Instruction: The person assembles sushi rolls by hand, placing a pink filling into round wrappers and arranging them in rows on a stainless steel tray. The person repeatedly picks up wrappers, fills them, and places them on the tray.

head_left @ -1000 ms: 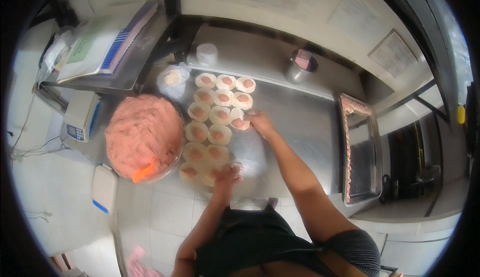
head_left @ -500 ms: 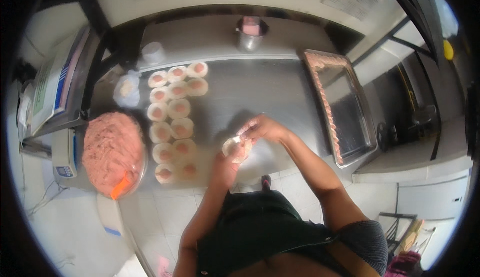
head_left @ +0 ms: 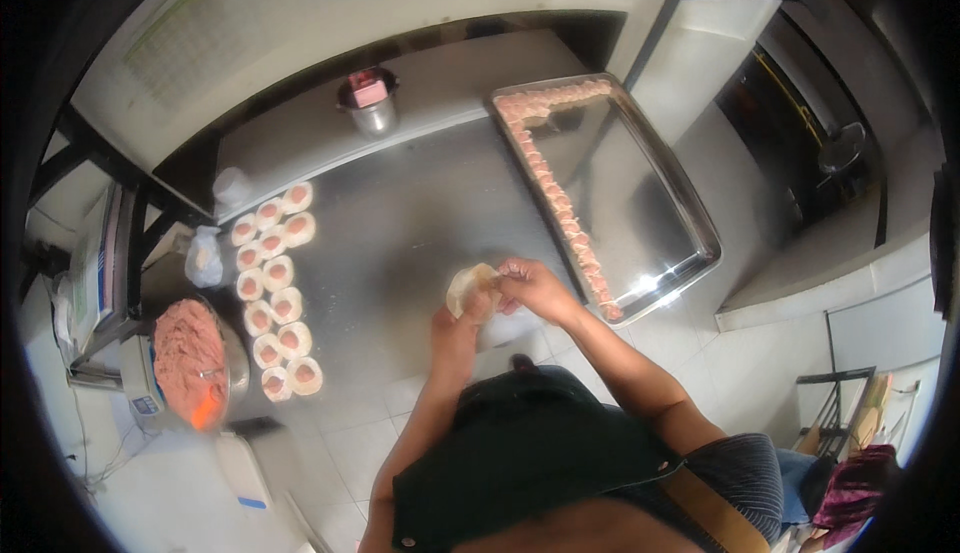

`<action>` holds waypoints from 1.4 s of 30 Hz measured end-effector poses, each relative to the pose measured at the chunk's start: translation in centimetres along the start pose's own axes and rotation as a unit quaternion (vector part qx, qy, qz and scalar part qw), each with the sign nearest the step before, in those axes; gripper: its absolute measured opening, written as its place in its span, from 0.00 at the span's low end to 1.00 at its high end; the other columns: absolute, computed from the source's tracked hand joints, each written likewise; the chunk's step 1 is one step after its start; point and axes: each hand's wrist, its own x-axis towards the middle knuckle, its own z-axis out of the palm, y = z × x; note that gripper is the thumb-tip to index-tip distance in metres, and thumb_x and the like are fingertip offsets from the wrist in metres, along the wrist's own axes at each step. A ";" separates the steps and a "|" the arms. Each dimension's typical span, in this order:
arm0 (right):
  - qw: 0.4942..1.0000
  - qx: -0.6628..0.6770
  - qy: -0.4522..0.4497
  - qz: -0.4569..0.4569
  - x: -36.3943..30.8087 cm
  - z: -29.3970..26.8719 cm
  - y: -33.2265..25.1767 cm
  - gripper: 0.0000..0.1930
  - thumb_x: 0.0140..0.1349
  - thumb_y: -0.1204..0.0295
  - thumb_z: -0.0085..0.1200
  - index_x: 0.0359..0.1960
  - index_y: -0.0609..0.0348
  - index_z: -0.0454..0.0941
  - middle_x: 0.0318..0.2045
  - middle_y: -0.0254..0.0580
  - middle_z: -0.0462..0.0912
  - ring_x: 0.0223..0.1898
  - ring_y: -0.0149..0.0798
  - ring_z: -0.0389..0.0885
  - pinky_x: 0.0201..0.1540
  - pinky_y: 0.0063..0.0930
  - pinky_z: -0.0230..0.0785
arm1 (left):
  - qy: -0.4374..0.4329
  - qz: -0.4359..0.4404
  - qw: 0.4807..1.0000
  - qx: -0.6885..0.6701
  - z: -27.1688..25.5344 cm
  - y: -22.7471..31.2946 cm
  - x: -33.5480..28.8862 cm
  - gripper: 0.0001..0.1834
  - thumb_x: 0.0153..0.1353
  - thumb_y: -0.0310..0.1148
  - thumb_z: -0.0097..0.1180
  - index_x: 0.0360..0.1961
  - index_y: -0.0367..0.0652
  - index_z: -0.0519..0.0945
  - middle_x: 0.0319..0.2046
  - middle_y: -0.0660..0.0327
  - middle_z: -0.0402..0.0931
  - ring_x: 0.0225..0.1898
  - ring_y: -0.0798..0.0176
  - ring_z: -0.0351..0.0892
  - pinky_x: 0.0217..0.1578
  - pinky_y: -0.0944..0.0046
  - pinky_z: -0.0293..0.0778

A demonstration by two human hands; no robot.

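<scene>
Both hands, left hand [head_left: 462, 325] and right hand [head_left: 530, 283], pinch one dumpling wrapper [head_left: 468, 285]. Tray [head_left: 690, 215] edge rows filled; about twelve filled wrappers [head_left: 274, 291] unfolded at counter's left edge.

Filled wrappers [head_left: 275, 293] lie left, tray [head_left: 690, 215] right, cup [head_left: 371, 103] behind on counter [head_left: 420, 213].

A steel worktop [head_left: 420, 223] fills the middle, dull grey and catching soft glare. Behind it runs a pale wall [head_left: 300, 63] with a raised ledge [head_left: 440, 103], dark frame bars crossing at the left. Below, the floor [head_left: 330, 443] is pale square tile. Off right, a dark doorway [head_left: 800, 143] opens onto what may be a chair, too dim to call. Light falls evenly from above.
</scene>
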 end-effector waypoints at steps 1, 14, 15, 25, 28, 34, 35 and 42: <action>1.000 -0.002 -0.012 -0.009 -0.4 -1.3 0.2 0.10 0.64 0.69 0.55 0.38 0.66 0.77 0.30 0.39 0.81 0.28 0.29 0.80 0.31 0.22 0.75 | 0.000 -0.004 0.999 0.043 1.0 -0.6 0.2 0.25 0.65 0.43 0.56 0.55 0.33 0.73 0.48 0.59 0.75 0.50 0.67 0.73 0.50 0.67 0.69; 0.989 0.113 -0.084 -0.049 -3.9 -7.2 -0.6 0.11 0.62 0.74 0.58 0.45 0.65 0.80 0.34 0.33 0.80 0.36 0.25 0.77 0.39 0.20 0.70 | 0.053 -0.107 0.974 -0.192 6.2 -1.3 -1.4 0.15 0.67 0.35 0.52 0.49 0.37 0.76 0.42 0.61 0.80 0.41 0.68 0.80 0.39 0.67 0.79; 0.988 0.084 -0.082 -0.102 -4.0 -6.7 -0.5 0.11 0.62 0.74 0.59 0.45 0.63 0.80 0.34 0.31 0.79 0.37 0.25 0.76 0.40 0.20 0.69 | 0.062 -0.112 0.974 -0.188 6.1 -1.1 -1.7 0.14 0.68 0.35 0.52 0.49 0.37 0.76 0.41 0.61 0.80 0.41 0.68 0.80 0.38 0.68 0.80; 0.977 0.117 0.031 -0.178 -5.5 -3.0 -1.5 0.08 0.60 0.75 0.61 0.41 0.64 0.83 0.33 0.36 0.79 0.33 0.28 0.76 0.36 0.24 0.72 | 0.015 -0.066 0.943 -0.326 5.6 1.6 -2.8 0.14 0.68 0.32 0.51 0.50 0.35 0.73 0.49 0.54 0.75 0.52 0.63 0.75 0.48 0.67 0.78; 0.960 0.215 0.081 -0.158 -5.7 -0.9 -1.8 0.05 0.62 0.76 0.56 0.35 0.67 0.80 0.29 0.38 0.77 0.32 0.31 0.75 0.35 0.25 0.68 | -0.017 -0.047 0.922 -0.385 4.8 3.4 -3.1 0.13 0.65 0.27 0.52 0.50 0.35 0.74 0.52 0.54 0.74 0.55 0.62 0.73 0.50 0.67 0.76; 0.930 0.303 -0.032 -0.203 -6.1 3.7 -3.3 0.05 0.63 0.75 0.57 0.36 0.65 0.81 0.30 0.37 0.78 0.30 0.31 0.76 0.34 0.25 0.70 | -0.021 0.111 0.977 -0.180 3.5 5.9 -4.5 0.15 0.64 0.26 0.53 0.52 0.37 0.74 0.52 0.52 0.74 0.52 0.57 0.75 0.49 0.67 0.77; 0.925 0.323 -0.045 -0.195 -6.1 4.2 -3.8 0.05 0.64 0.75 0.56 0.36 0.64 0.81 0.30 0.37 0.78 0.30 0.31 0.76 0.33 0.25 0.69 | -0.036 0.135 0.973 -0.183 3.1 6.3 -4.8 0.15 0.65 0.27 0.53 0.53 0.37 0.73 0.52 0.52 0.74 0.52 0.57 0.76 0.48 0.68 0.77; 0.910 0.361 0.012 -0.203 -4.5 10.4 -5.8 0.05 0.61 0.75 0.56 0.38 0.61 0.75 0.34 0.36 0.74 0.32 0.31 0.72 0.32 0.23 0.66 | -0.085 0.067 0.954 -0.280 -0.5 8.5 -5.3 0.17 0.68 0.34 0.50 0.54 0.37 0.73 0.52 0.56 0.74 0.52 0.59 0.75 0.55 0.59 0.72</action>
